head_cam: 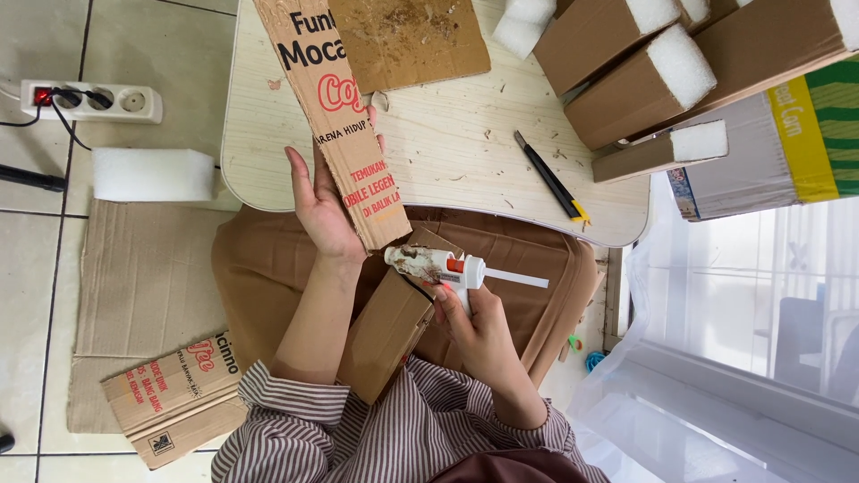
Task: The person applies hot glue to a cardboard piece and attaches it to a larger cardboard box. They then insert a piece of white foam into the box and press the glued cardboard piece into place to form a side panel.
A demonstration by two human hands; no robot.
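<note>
My left hand (320, 210) holds a long printed cardboard strip (327, 107) from beneath, its near end over my lap at the table's front edge. My right hand (479, 326) grips a white hot glue gun (438, 266), with its glue-crusted nozzle pointing left at the strip's lower end. A white glue stick pokes out of the gun's back to the right. A folded cardboard box piece (386, 333) lies on my lap between my forearms.
The low pale wooden table (447, 143) carries a black-and-yellow utility knife (550, 177), a glue-stained cardboard sheet (407, 36) and several cardboard pieces capped with white foam (640, 85). On the floor at left lie a power strip (89, 101), a foam block (152, 174) and flat cardboard (148, 313).
</note>
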